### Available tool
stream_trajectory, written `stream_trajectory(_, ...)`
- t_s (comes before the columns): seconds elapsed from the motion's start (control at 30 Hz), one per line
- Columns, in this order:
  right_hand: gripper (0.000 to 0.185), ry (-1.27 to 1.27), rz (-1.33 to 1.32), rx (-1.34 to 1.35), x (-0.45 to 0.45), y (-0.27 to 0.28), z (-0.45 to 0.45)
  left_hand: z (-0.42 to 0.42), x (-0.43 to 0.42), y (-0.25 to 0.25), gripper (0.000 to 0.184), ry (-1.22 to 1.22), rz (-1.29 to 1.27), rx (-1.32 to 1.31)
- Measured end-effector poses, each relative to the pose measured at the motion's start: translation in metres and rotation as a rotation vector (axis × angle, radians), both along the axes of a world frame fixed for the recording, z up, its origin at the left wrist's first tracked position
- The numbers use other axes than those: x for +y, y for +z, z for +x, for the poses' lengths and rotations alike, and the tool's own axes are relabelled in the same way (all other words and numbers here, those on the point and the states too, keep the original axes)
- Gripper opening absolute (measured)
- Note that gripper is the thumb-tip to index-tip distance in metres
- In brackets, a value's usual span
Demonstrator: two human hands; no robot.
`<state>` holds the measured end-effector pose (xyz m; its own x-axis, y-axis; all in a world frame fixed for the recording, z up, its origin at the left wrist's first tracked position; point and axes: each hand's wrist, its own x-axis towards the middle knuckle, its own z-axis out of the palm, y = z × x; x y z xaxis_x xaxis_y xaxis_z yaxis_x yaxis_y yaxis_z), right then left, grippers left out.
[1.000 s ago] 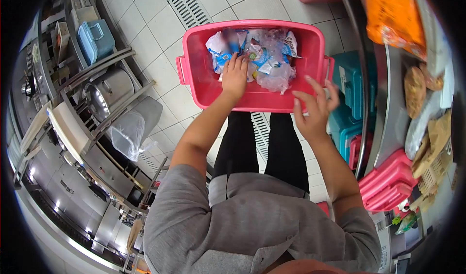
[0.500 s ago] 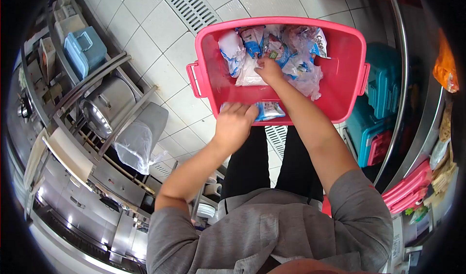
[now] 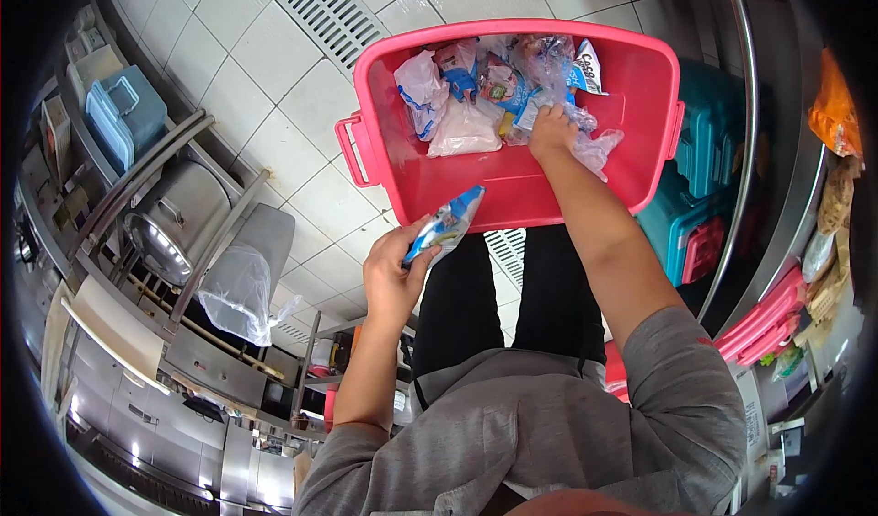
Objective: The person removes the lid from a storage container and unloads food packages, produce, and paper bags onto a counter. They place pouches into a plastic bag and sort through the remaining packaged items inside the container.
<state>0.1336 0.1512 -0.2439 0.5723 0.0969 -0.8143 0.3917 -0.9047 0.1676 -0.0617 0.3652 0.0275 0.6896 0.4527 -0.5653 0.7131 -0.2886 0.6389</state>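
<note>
A pink tub (image 3: 457, 198) with side handles holds several plastic-wrapped packages. My left hand (image 3: 393, 267) is closed around a blue and white packet (image 3: 450, 222), tilted up over the tub's near left edge. Inside the tub, my right hand (image 3: 553, 130) rests against the crumpled clear and blue plastic bags; its fingertips are partly hidden among them. Left of it lie a white bag (image 3: 465, 130) and a clear bag with blue marks (image 3: 421, 86). A white packet with dark letters (image 3: 590, 66) leans near the far right wall of the tub.
On the left are a rack with a light blue box (image 3: 126, 118), a lidded metal pot (image 3: 178, 214) and a grey bin (image 3: 261, 237) with a plastic liner. Teal boxes (image 3: 704, 141) and a curved metal rail (image 3: 750, 150) stand right of the tub. A floor drain (image 3: 329, 13) lies beyond.
My left hand has lifted the blue and white packet from the tub's near side toward me. My right hand has moved right, from beside the white bag to the crumpled bags.
</note>
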Motion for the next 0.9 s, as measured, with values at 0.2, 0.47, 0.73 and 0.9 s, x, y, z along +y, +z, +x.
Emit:
stream_trajectory(0.2, 0.048, -0.119, -0.084, -0.103, 0.011, -0.015, -0.003, -0.020, -0.014, -0.003, 0.033, 0.234, -0.151, -0.075)
stream_trajectory(0.47, 0.030, -0.221, 0.220, -0.056, -0.007, -0.003, 0.038, -0.022, -0.021, -0.005, 0.036, 0.802, -0.788, -0.187)
stream_trajectory(0.73, 0.026, -0.697, 0.939, 0.054, -0.072, 0.082, 0.060, -0.008, -0.040, -0.012, 0.044, 1.066, -1.151, -0.353)
stream_trajectory(0.9, 0.027, -0.653, 0.956, -0.205, -0.054, 0.127, 0.060, -0.011, -0.043, -0.016, 0.056, 1.066, -1.093, -0.332)
